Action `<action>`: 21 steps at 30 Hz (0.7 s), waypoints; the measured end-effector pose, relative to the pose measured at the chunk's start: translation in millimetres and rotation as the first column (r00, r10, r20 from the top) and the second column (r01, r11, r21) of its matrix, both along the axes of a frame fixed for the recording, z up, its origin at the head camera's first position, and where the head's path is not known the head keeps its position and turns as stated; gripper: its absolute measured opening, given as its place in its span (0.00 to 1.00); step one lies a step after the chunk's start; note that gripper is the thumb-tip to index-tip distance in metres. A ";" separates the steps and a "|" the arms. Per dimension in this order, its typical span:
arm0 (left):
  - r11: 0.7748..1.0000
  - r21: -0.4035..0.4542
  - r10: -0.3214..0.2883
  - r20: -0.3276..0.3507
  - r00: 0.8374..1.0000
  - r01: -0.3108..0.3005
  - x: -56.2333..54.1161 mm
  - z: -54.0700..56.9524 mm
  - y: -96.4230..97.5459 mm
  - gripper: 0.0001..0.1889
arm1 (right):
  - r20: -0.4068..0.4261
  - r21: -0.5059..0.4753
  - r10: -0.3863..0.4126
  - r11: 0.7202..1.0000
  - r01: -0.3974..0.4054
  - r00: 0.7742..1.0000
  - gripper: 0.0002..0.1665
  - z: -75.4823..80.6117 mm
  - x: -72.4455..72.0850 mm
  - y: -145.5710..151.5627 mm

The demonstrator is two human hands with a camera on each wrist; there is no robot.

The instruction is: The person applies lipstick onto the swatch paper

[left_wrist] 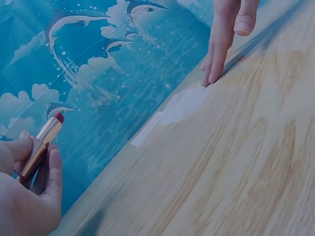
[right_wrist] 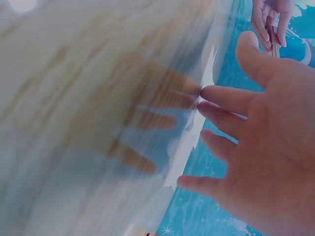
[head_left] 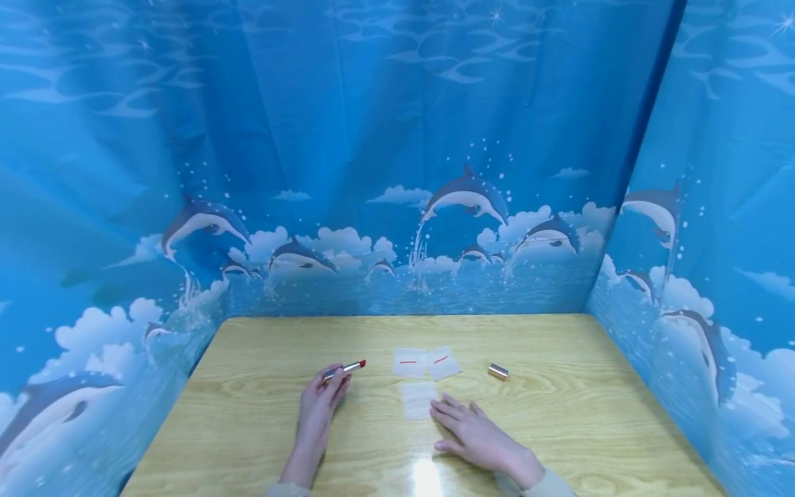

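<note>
My left hand (head_left: 319,402) grips a lipstick (head_left: 345,370) by its metallic tube, the red tip bare and pointing right. In the left wrist view thumb and fingers pinch the lipstick (left_wrist: 44,140) above the table. My right hand (head_left: 472,431) is spread palm down, its fingertips at the right edge of a blank white paper square (head_left: 419,400). Just behind that square lie two more: a left paper (head_left: 410,370) and a tilted right paper (head_left: 444,371), each with a short red stroke. The right wrist view has the right hand (right_wrist: 261,128) with fingers extended.
A metallic lipstick cap (head_left: 498,371) lies on its side to the right of the papers. The light wooden table (head_left: 261,352) is bordered at the back and sides by a blue dolphin-print curtain (head_left: 348,138).
</note>
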State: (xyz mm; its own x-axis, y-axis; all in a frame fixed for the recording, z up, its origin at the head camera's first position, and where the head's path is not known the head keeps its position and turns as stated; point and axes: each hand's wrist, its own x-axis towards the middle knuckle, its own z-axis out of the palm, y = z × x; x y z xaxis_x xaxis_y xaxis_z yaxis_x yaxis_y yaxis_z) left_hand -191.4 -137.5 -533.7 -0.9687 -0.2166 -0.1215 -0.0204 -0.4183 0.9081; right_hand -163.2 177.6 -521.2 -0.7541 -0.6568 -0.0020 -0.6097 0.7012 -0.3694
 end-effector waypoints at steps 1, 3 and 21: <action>1.000 -0.002 -0.001 -0.003 1.000 0.001 0.1 -0.3 1.2 0.23 | 0.001 -0.005 0.001 1.000 -0.001 1.000 0.39 0.0 0.1 0.0; 1.000 -0.006 -0.003 -0.007 1.000 0.003 -0.1 -0.9 3.5 0.23 | 0.000 -0.010 0.001 1.000 -0.001 1.000 0.39 0.3 0.3 0.0; 0.989 -0.094 -0.121 -0.043 0.992 0.117 -5.9 -7.4 36.6 0.23 | 0.009 0.028 -0.015 0.999 0.015 1.000 0.42 -0.7 -2.7 3.4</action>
State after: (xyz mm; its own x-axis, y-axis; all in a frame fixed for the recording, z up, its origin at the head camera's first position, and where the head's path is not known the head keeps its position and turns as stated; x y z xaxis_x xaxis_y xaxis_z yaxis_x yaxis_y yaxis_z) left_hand -197.3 -101.0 -541.1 -0.9924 -0.1078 -0.0588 -0.0199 -0.3309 0.9435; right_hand -165.9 181.0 -521.9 -0.7640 -0.6447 -0.0274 -0.5955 0.7207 -0.3549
